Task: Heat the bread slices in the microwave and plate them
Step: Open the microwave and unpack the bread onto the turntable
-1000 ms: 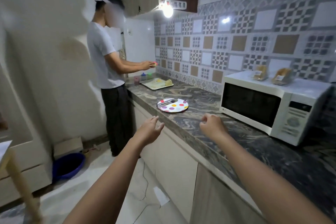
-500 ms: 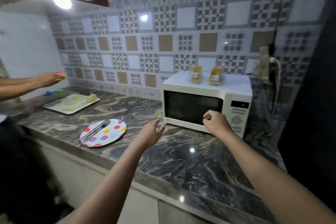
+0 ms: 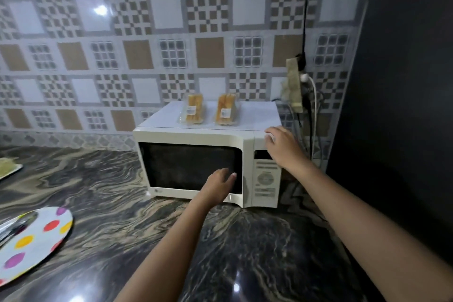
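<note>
The dark, swirl-veined stone countertop (image 3: 110, 191) spreads out below me, backed by a wall of grey, white and tan patterned tiles (image 3: 147, 32). Towards the back right of the counter stands the white microwave oven (image 3: 191, 135) with its black glass door shut. At the far left edge lies the round white plate with coloured polka dots (image 3: 43, 236), well apart from the oven and partly cut off by the frame; some dark utensils (image 3: 14, 225) lie on it, too blurred for me to name.

My right hand (image 3: 282, 148) is up at the oven's top right front corner, above the button panel (image 3: 266, 179), fingers loosely extended against the casing and grasping nothing. My left hand (image 3: 219, 185) is in front of the door's lower right part, fingers relaxed, thumb out, empty; I cannot tell whether it touches the glass.

The bread slices sit in two clear plastic packs, one on the left (image 3: 194, 111) and one on the right (image 3: 226, 109), standing side by side on top of the microwave near the wall.
</note>
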A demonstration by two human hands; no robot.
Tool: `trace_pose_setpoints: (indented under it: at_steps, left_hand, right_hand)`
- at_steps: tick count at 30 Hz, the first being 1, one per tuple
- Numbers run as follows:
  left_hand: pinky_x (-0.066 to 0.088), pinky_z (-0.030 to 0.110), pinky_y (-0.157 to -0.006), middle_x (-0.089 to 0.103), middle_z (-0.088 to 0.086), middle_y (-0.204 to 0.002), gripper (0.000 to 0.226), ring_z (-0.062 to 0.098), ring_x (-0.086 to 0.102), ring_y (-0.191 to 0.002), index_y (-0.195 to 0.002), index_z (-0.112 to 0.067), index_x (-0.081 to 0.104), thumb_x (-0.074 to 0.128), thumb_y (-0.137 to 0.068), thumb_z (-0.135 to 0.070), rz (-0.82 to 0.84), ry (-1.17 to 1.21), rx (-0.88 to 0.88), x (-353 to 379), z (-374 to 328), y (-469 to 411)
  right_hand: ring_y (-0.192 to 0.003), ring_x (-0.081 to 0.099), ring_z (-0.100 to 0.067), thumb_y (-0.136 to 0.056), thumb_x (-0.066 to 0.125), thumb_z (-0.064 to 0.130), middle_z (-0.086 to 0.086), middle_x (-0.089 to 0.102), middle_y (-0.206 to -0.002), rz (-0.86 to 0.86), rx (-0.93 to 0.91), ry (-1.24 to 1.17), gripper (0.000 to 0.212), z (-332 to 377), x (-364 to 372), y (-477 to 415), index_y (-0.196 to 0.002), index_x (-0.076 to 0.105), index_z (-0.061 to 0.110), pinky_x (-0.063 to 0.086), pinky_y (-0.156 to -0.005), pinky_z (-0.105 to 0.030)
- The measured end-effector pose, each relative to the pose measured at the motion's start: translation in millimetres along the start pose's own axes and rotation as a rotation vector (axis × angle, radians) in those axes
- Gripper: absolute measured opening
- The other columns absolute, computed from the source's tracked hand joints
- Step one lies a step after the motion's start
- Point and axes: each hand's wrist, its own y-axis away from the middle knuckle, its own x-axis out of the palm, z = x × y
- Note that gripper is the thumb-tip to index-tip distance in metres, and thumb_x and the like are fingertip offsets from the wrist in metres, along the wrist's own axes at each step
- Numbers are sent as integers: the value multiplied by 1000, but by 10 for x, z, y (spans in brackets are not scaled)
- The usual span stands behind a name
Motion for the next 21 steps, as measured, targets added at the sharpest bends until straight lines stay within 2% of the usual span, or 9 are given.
trace_pose_setpoints:
  at_steps: [4, 6, 9, 12, 14, 18, 21]
  left_hand:
    - [41, 36, -85, 63, 18, -109, 34, 30, 56, -104, -102, -2, 59, 39, -99, -30, -19, 93, 7, 278, 65, -247]
    - [40, 33, -72, 65, 15, -92, 34, 26, 59, -87, -97, 0, 61, 39, -99, -26, -81, 184, 31, 378, 58, -316]
    - [33, 28, -59, 56, 7, -65, 39, 15, 48, -59, -78, 1, 57, 40, -99, -25, -157, 274, 61, 476, -5, -410]
    - [41, 40, -56, 54, 17, -64, 43, 21, 47, -60, -71, 1, 51, 41, -98, -30, -229, 346, 77, 590, -5, -517]
    - [40, 42, -55, 49, 13, -59, 43, 21, 45, -58, -65, -3, 46, 41, -98, -30, -265, 376, 85, 664, 17, -556]
    - [32, 34, -54, 42, 0, -54, 41, 17, 40, -54, -61, -15, 39, 42, -98, -30, -301, 383, 98, 726, 49, -587]
    - [36, 39, -54, 43, 0, -56, 41, 19, 44, -56, -60, -18, 37, 41, -98, -31, -296, 378, 98, 730, 63, -601]
  right_hand:
    - [-137, 32, -22, -101, 31, 24, -9, 41, -145, 8, -53, 136, 42, -76, 206, -204, -136, 46, 7, 25, -112, -35]
    - [-141, 24, -20, -102, 26, 27, -8, 34, -150, 27, -73, 226, 44, -118, 326, -308, -140, 39, 10, 16, -115, -34]
    - [-140, 30, -19, -102, 23, 32, -6, 39, -148, -54, -77, 292, 47, -217, 497, -410, -139, 42, 12, 16, -115, -35]
    - [-124, 53, -24, -97, 22, 34, -10, 59, -130, -256, -103, 274, 53, -222, 620, -384, -124, 59, 7, 35, -106, -38]
    - [-111, 62, -25, -94, 28, 32, -10, 68, -117, -355, -120, 277, 51, -240, 679, -380, -113, 67, 6, 44, -97, -38]
    - [-105, 65, -23, -93, 33, 29, -7, 71, -111, -370, -126, 300, 45, -248, 693, -405, -108, 70, 7, 48, -91, -35]
    - [-102, 66, -23, -93, 33, 28, -7, 71, -109, -402, -140, 291, 44, -252, 707, -400, -106, 70, 7, 49, -88, -35]
